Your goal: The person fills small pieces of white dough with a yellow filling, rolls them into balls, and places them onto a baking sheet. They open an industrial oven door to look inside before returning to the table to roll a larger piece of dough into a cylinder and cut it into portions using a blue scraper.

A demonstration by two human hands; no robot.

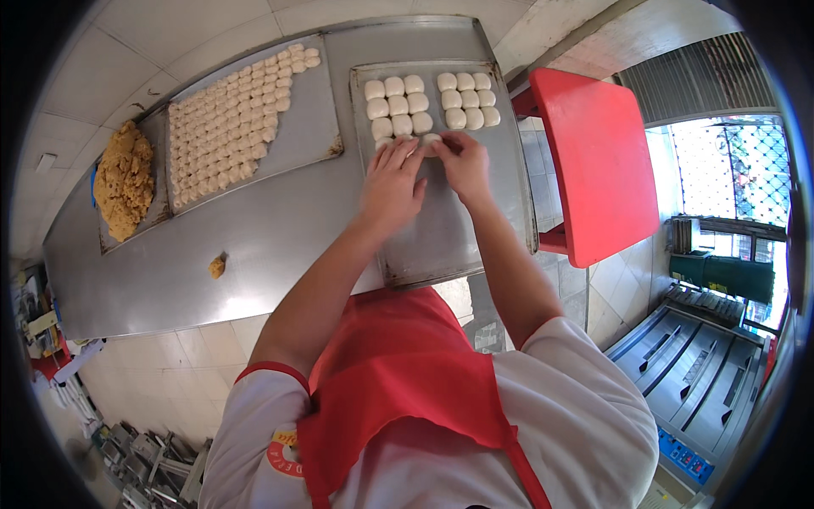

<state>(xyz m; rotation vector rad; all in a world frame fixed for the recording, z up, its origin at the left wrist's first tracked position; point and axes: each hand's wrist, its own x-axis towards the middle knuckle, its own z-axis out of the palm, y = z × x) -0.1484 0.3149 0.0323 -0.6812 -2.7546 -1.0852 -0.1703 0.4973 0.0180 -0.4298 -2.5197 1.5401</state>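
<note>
Head view, looking straight down: a metal tray (445, 233) is parked on the right end of a steel tabletop (280, 284), and smooth white dough balls (398, 104) are lined up on it in two blocks. In the right block (467, 99) the balls are set three by three, pretty snug. In the left one, three full rows can be counted, plus a near row that's partly covered by the hands. One ball (432, 142) in that near row is caught between the two hands, its right edge touched by the fingers of the right hand (462, 161), which are bent and kept narrow; whether it's really pinched can't be told. The fingers of the left hand (393, 182) are laid fairly straight over the same row, thumb held apart, and what's under them is hidden, so no grip can be called there. Over to the left, a second tray (307, 123) is mostly filled with smaller dough pieces (225, 127), packed tight. Beside that, a chunky yellow-brown mound (125, 182) is heaped at the far left, and a little lump (217, 266) of similar-looking stuff is left on the bare steel nearer the body.
</note>
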